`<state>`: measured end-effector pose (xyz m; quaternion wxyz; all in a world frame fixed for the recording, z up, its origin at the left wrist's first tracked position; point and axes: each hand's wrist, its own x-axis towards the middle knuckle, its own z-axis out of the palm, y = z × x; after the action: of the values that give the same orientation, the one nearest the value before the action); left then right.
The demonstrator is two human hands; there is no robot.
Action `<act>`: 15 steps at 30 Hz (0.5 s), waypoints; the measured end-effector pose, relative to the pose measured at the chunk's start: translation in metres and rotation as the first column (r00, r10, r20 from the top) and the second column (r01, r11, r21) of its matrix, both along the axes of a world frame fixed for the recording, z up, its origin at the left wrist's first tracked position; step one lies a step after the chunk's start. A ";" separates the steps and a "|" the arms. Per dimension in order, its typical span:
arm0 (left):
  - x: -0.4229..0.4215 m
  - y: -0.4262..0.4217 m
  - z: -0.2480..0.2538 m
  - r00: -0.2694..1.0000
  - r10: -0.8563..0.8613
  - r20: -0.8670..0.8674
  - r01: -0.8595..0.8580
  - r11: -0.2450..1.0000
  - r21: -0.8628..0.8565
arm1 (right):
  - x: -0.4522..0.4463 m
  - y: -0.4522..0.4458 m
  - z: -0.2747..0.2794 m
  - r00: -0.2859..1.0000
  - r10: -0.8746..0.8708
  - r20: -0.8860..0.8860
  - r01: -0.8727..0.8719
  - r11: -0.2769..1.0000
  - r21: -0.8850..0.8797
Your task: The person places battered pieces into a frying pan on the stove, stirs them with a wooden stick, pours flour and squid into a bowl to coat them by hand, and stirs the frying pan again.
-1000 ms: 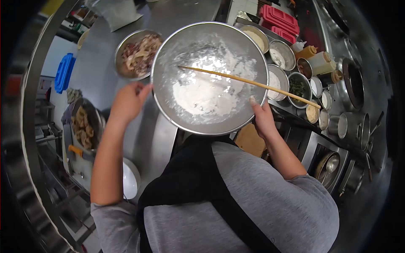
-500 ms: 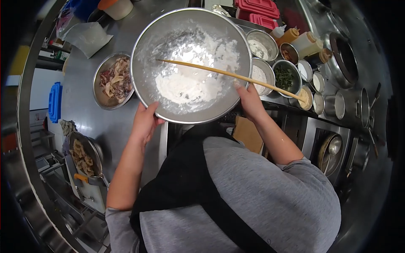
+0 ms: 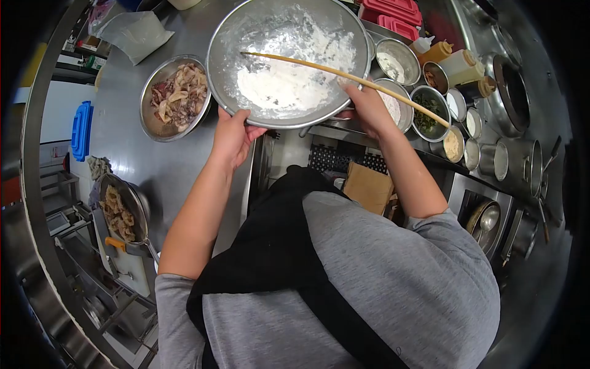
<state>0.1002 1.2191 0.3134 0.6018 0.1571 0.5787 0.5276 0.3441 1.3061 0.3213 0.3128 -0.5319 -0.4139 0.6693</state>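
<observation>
A wide metal bowl (image 3: 222, 92) with white powder (image 3: 283, 86) inside is held between my two hands. My left hand (image 3: 235, 136) grips its near left rim, thumb on top and fingers partly beneath. At the near right rim, my right hand (image 3: 369, 109) holds the bowl, its thumb over the edge. A long wooden stick (image 3: 307, 64) lies across the bowl and extends to the right past my right hand; whether the fingers pinch it is unclear. Left of the bowl stands a smaller metal bowl of raw meat pieces (image 3: 178, 98).
Small bowls of powders, one with green leaves (image 3: 430, 114), and squeeze bottles (image 3: 458, 63) line the right. A strainer of browned pieces (image 3: 118, 212) sits at the lower left. A plastic bag (image 3: 135, 34) lies on the steel counter (image 3: 178, 178). A cardboard piece (image 3: 367, 189) is below.
My left hand came from beside the bowl onto its rim. In the view, the big bowl with the stick has moved up, farther from my body, and the floor below now shows.
</observation>
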 end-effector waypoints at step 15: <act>-0.017 0.076 -0.011 0.988 0.092 0.125 -0.104 0.990 0.091 | 0.071 0.042 -0.033 0.786 -0.028 0.618 -0.263 0.889 0.374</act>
<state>0.0828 1.2949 0.3023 0.6007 0.1253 0.5218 0.5926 0.4154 1.3479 0.2885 0.2316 -0.6053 -0.6659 0.3695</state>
